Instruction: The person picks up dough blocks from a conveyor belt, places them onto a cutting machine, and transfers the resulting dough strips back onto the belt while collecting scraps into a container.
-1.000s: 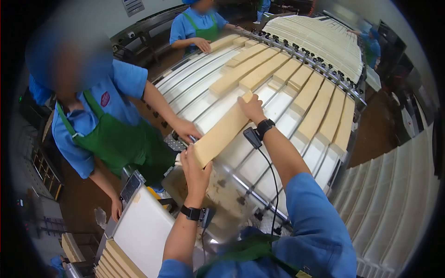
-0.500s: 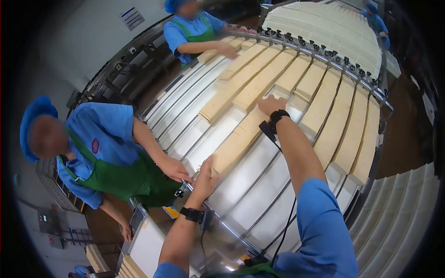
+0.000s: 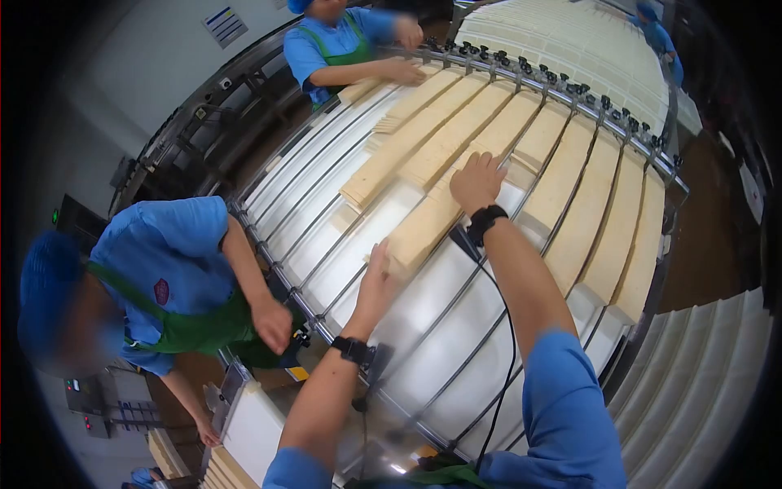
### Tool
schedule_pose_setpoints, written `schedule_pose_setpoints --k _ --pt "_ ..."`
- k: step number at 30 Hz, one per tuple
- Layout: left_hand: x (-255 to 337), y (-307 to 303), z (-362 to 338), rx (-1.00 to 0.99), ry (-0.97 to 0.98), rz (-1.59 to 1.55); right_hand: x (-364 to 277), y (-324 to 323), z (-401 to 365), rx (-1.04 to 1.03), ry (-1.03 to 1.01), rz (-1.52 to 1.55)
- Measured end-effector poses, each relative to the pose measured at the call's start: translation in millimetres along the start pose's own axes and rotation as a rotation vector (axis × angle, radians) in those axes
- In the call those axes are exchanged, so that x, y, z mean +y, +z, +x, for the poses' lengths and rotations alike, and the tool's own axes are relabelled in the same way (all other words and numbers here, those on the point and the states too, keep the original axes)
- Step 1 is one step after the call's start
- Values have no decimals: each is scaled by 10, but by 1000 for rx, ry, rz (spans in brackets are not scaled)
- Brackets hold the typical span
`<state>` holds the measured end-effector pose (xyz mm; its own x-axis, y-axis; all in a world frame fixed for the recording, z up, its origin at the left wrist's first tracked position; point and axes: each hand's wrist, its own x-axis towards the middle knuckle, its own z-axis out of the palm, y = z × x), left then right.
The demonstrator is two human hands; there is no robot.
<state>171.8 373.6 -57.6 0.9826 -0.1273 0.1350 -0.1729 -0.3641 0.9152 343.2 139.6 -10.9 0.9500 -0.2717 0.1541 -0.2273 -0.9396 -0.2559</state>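
Observation:
Long pale-yellow rows of thin flat pieces standing in stacks lie in lanes parted by metal rods on a white-surfaced table (image 3: 440, 326). My left hand (image 3: 378, 289) is at the near end of one row (image 3: 423, 232), fingers stretched up against its end face. On the same row, farther up, my right hand (image 3: 478, 186) lies with its fingers extended forward over the top. Both wrists wear black bands, and a cable hangs from the right one. The row is between my two hands; my palms are partly hidden.
Several more rows (image 3: 574, 196) fill the lanes to the right. A bar with black knobs (image 3: 538, 75) crosses the far end. One co-worker (image 3: 171, 285) stands at the left, another (image 3: 342, 57) at the far left side. White ridged sheets (image 3: 692, 383) are at lower right.
My hands and the row have moved farther up the lane, away from me. My right hand's fingers have stretched out. The left co-worker's hand has lifted off the table's edge.

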Motion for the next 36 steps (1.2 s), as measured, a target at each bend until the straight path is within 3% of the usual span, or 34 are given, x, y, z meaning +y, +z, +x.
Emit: schedule_pose_setpoints --k 2,3,5,10,15,17,19,21,22,25,26,30,31,32,33,35,36 --pt "-50 65 30 88 106 281 -112 -44 -295 24 -87 18" --pt "64 57 -45 107 103 273 -161 -64 -469 40 -158 51" --pt "420 -45 -169 198 -170 310 -252 -134 -783 50 -246 98" --pt "626 -431 -1076 413 -60 166 -313 -392 -1738 18 -599 313" --pt "995 -870 -2459 424 -202 -26 -338 -981 -2699 -281 -885 454" --pt "1065 -1024 -2957 384 -220 42 -434 -1226 -3063 -528 -924 557" --pt "885 -1160 -3443 321 -251 42 -540 -1337 -3385 -611 -1008 531" --pt "879 -1229 -3815 340 -246 317 -683 -1413 -3684 -688 -1085 501" --pt "750 -1298 -4039 275 -363 244 -767 -1443 -3837 -707 -1150 534" --pt "768 -1540 -4522 404 -391 40 -1060 -1486 -4261 -771 -1292 565" --pt "726 -1586 -4689 505 -335 23 -1173 -1478 -4402 -809 -1359 572" --pt "686 -1982 -5491 660 -409 95 -1761 -1281 -5118 -890 -1504 594" --pt "570 -2074 -5760 795 -411 58 -1992 -1361 -5324 -937 -1548 620" --pt "454 -2163 -6032 929 -409 20 -2126 -1508 -5538 -1258 -1221 719" --pt "352 -2254 -6318 1038 -415 -54 -2286 -1375 -5756 -1260 -1218 714" --pt "168 -2426 -6896 1218 -617 61 -2553 -940 -6167 -1061 -1463 710" --pt "-37 -2494 -7228 1245 -647 63 -2688 -876 -6340 -1029 -1472 745"
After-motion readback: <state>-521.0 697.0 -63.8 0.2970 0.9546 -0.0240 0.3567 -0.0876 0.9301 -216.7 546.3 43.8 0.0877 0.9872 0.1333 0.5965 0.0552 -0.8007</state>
